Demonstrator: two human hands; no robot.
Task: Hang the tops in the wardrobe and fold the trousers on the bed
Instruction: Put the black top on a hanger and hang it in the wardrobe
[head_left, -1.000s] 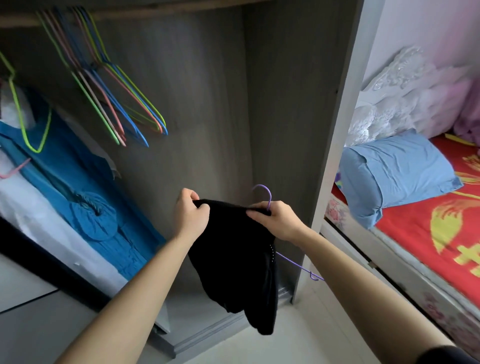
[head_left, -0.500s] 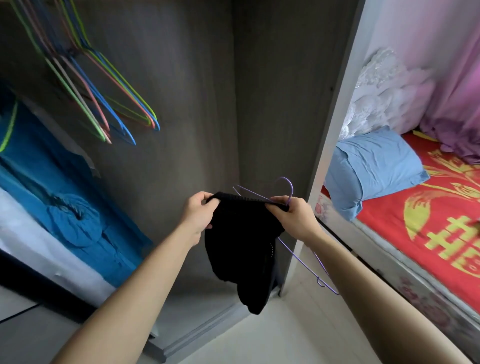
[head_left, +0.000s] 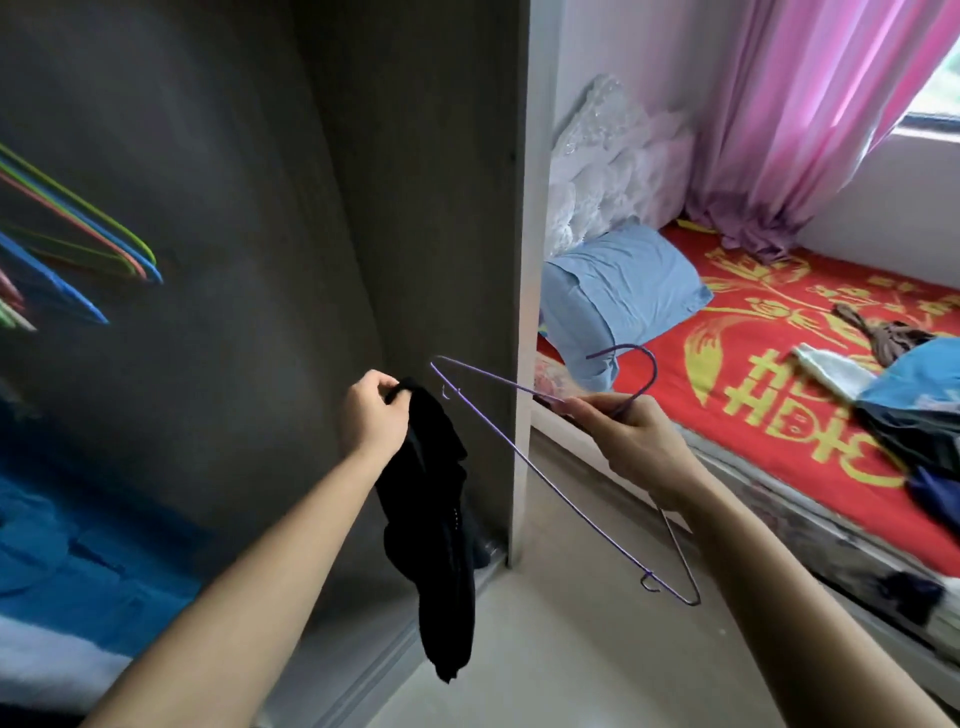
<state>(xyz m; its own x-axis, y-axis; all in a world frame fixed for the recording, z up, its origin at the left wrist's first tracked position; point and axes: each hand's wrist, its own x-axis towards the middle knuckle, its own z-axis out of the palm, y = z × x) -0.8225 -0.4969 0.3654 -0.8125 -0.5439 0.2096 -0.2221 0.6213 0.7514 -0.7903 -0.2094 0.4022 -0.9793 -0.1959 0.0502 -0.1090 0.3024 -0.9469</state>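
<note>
My left hand (head_left: 374, 415) grips a black top (head_left: 434, 525) by one end, and the cloth hangs down limp in front of the open wardrobe (head_left: 270, 208). To its right, my right hand (head_left: 631, 439) holds a purple wire hanger (head_left: 545, 483) at the base of its hook. The hanger is bare and apart from the top. On the right stands the bed (head_left: 779, 374) with a red and gold cover, and a pile of clothes (head_left: 914, 410) lies on it at the right edge.
Several coloured hangers (head_left: 78, 249) hang at the wardrobe's upper left, above a blue garment (head_left: 78, 530). The wardrobe's side panel (head_left: 522, 312) stands between my hands and the bed. A blue pillow (head_left: 623, 291), white lace bedding (head_left: 608, 166) and a pink curtain (head_left: 810, 119) lie beyond.
My right hand let go of the black top and pulled the purple hanger out to the right. The top now hangs from my left hand only. The view swung right toward the bed.
</note>
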